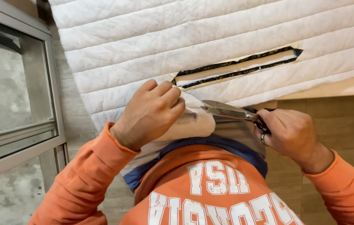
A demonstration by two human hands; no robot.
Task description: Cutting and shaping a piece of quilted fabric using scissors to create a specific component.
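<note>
Scissors (227,111) gripped in right hand (291,133); left hand (150,112) fisted, clutching white quilted fabric (193,123).

window frame (56,104) close on the left, quilted white padding (210,37) filling the front, bare wooden floor (335,121) open at right

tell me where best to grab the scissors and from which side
By the dark handle loops at the right end of the scissors, coming from the right, as the right hand does. The bare metal blades point left toward the left hand on the white quilted fabric.
</note>
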